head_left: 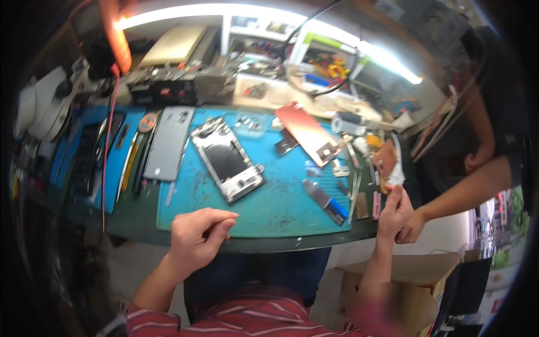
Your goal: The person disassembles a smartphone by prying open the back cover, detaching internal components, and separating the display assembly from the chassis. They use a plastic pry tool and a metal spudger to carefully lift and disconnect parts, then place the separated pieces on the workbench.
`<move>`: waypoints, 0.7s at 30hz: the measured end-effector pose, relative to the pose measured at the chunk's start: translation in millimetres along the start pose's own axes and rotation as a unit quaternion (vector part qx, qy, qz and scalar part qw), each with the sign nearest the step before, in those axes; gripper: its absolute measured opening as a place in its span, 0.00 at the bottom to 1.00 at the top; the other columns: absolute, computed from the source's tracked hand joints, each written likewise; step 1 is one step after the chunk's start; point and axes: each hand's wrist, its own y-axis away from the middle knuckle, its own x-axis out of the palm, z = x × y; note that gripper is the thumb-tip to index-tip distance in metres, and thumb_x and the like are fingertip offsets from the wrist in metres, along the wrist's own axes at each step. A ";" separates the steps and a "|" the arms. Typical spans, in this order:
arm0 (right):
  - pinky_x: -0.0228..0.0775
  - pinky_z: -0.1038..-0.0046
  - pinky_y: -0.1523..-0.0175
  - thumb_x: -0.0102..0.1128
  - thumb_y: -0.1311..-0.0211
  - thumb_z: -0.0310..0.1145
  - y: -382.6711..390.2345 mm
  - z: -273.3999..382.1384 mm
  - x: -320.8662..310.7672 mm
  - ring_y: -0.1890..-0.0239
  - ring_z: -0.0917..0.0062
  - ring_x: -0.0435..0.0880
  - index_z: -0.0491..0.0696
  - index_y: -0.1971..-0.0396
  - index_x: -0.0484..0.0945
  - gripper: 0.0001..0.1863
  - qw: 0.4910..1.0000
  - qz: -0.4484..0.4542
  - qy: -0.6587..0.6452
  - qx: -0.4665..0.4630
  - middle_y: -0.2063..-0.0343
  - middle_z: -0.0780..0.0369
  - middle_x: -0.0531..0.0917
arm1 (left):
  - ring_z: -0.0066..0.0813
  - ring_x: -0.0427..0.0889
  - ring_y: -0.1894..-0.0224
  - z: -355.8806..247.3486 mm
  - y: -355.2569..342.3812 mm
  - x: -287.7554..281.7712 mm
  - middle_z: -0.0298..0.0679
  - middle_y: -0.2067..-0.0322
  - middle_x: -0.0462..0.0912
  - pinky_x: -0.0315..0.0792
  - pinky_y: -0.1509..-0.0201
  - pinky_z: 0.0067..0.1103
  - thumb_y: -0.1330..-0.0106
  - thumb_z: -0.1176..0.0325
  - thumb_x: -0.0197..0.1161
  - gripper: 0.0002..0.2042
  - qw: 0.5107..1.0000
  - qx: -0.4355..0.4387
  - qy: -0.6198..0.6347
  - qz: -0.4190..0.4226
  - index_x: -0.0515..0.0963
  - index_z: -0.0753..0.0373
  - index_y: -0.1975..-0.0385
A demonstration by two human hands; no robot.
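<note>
My left hand (199,238) hovers over the front edge of the blue mat (269,216), its fingers curled in and thumb near the index finger, with nothing visible between them. An opened phone (227,160) with its inner parts bare lies on the mat beyond that hand. At the bench's right end my right hand (394,210) is closed in a pinch beside a crumpled white piece (396,175); whatever the fingertips hold is too small to make out. A co-worker's hand (412,227) is right beside my right hand, at the bench edge.
A grey phone back panel (169,143) and a coppery one (306,132) lie on the mat. A blue-handled blade tool (325,202) rests near its right side. Left are slim tools (130,163); behind stand parts trays (258,90). A cardboard box (415,269) stands below right.
</note>
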 end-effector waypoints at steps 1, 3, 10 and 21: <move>0.70 0.78 0.65 0.55 0.22 0.30 8.0 8.5 2.8 0.73 0.82 0.80 0.41 0.54 0.86 0.12 0.998 0.038 -0.054 0.004 0.74 0.60 0.84 | 0.22 0.78 0.84 -1.1 4.3 -5.2 0.35 0.83 0.81 0.69 0.80 0.20 0.27 0.73 0.64 0.05 1.000 -0.012 0.007 0.023 0.86 0.63 0.65; 0.66 0.81 0.67 0.56 0.26 0.24 15.6 61.2 17.9 0.76 0.84 0.74 0.42 0.48 0.83 0.12 0.994 0.072 -0.081 -0.009 0.77 0.63 0.80 | 0.22 0.78 0.85 15.7 14.8 -12.0 0.34 0.84 0.79 0.68 0.80 0.21 0.26 0.68 0.62 0.08 0.996 0.076 0.011 0.051 0.86 0.62 0.65; 0.72 0.63 0.50 0.76 0.46 0.32 10.7 110.1 24.0 0.54 0.62 0.81 0.47 0.46 0.81 0.26 0.933 0.297 0.064 -0.193 0.55 0.59 0.83 | 0.23 0.76 0.85 4.9 7.5 -14.1 0.32 0.88 0.72 0.66 0.80 0.20 0.18 0.55 0.50 0.20 0.998 0.009 0.014 0.063 0.82 0.66 0.49; 0.73 0.69 0.55 0.70 0.41 0.24 7.0 104.9 22.9 0.62 0.66 0.82 0.43 0.58 0.83 0.11 0.930 0.355 -0.081 -0.054 0.66 0.59 0.82 | 0.13 0.71 0.86 -3.1 4.1 -3.8 0.30 0.87 0.73 0.62 0.80 0.14 0.18 0.58 0.52 0.20 0.998 -0.053 -0.007 -0.012 0.86 0.68 0.58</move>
